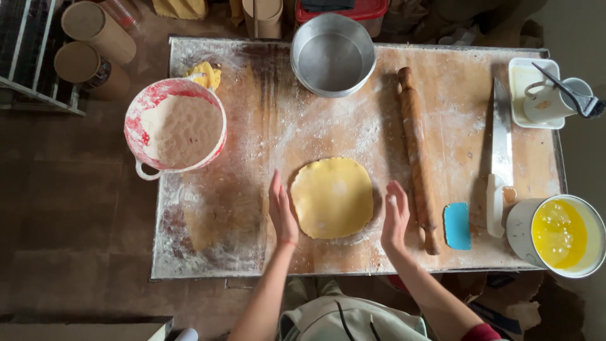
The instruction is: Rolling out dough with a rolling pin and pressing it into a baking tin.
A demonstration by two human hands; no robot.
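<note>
Upright on edge, left hand (282,211) and right hand (394,216) flank dough round (332,197).

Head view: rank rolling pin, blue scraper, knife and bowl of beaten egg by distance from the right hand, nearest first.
From the right hand:
1. Rolling pin, just to its right, lying lengthwise on the board.
2. Blue scraper, right of the pin's near end.
3. Knife, farther right, its white handle towards the person.
4. Bowl of beaten egg, at the board's right edge.
</note>
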